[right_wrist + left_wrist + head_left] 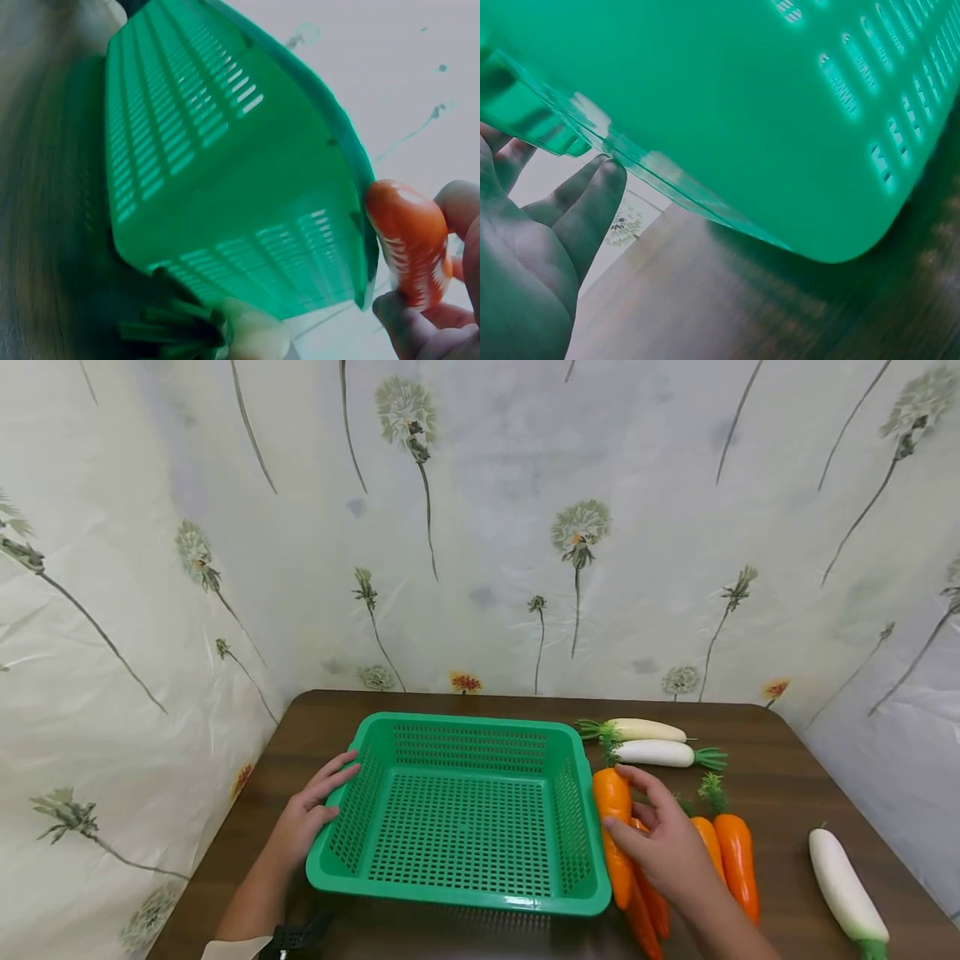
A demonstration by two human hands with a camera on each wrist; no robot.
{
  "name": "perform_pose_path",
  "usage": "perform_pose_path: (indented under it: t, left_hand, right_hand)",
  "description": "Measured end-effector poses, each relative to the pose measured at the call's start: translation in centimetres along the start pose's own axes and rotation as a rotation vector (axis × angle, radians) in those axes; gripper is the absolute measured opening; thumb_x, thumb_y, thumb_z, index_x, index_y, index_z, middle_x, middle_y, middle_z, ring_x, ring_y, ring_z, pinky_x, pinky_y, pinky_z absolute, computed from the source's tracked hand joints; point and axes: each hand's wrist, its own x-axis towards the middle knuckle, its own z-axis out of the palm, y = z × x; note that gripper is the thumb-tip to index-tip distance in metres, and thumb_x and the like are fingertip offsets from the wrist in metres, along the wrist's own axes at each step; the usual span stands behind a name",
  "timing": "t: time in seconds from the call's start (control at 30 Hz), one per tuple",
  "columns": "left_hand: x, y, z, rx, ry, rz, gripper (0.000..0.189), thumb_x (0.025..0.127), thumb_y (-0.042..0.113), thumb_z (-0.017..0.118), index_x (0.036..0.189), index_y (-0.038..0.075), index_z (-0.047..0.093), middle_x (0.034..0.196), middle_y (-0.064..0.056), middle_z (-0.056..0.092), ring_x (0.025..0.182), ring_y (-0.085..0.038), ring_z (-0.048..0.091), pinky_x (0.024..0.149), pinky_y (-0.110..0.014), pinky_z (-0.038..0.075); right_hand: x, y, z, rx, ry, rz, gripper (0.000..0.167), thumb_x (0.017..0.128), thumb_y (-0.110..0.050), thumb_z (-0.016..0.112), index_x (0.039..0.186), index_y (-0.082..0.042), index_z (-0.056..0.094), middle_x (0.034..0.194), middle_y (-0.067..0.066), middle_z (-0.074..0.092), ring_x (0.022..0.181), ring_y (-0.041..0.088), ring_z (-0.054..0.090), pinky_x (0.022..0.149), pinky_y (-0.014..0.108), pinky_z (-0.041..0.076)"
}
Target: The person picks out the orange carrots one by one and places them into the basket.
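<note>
"Beside the green perforated basket (pixel 450 900), which way does the held carrot (pixel 618 864) lie?"

"Lengthwise along the right rim, leafy end farthest, between basket and right hand (pixel 663 831), the nearer one, which pinches it, thumb opposite fingers."

"And the left hand (pixel 303 814)?"

"At the basket's left rim, fingers extended, tips touching it, clasping nothing."

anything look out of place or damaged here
Nothing looks spilled or damaged. One white radish lies alone near the right edge of the table, so it looks stray: the other two radishes lie side by side near the green basket.
</note>
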Motion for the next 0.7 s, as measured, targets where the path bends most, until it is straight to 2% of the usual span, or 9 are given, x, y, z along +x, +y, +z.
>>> perform_pose_path:
  t: [0.27, 0.5, 0.7]
  left_hand:
    - [0.2, 0.2, 0.0, 0.002, -0.005, -0.003, 0.059, 0.095, -0.012, 0.039, 0.15, 0.001, 0.055, 0.168, -0.013, 0.036, 0.145, 0.011, 0.03, 0.098, -0.019, 0.037]
    - [0.4, 0.0, -0.1, 0.014, -0.006, 0.012, 0.057, 0.096, -0.011, 0.041, 0.15, 0.0, 0.055, 0.167, -0.016, 0.036, 0.146, 0.01, 0.029, 0.1, -0.017, 0.036]
    - [0.4, 0.0, 0.0, 0.007, -0.006, -0.012, 0.058, 0.095, -0.011, 0.041, 0.15, 0.001, 0.055, 0.168, -0.015, 0.035, 0.145, 0.012, 0.03, 0.1, -0.017, 0.037]
  right_hand:
    - [0.5, -1.1, 0.5, -0.04, 0.018, -0.015, 0.07, 0.099, -0.029, 0.072, 0.159, -0.023, 0.036, 0.159, 0.014, 0.045, 0.132, 0.032, 0.058, 0.083, 0.036, 0.061]
    - [1.1, -2.2, 1.1, -0.08, 0.01, -0.024, 0.071, 0.097, -0.033, 0.075, 0.157, -0.021, 0.039, 0.159, 0.01, 0.042, 0.134, 0.036, 0.056, 0.083, 0.033, 0.06]
    - [2.0, -3.4, 1.8, -0.084, -0.038, 0.01, 0.071, 0.096, -0.035, 0.076, 0.153, -0.018, 0.038, 0.156, 0.013, 0.039, 0.132, 0.036, 0.058, 0.084, 0.037, 0.061]
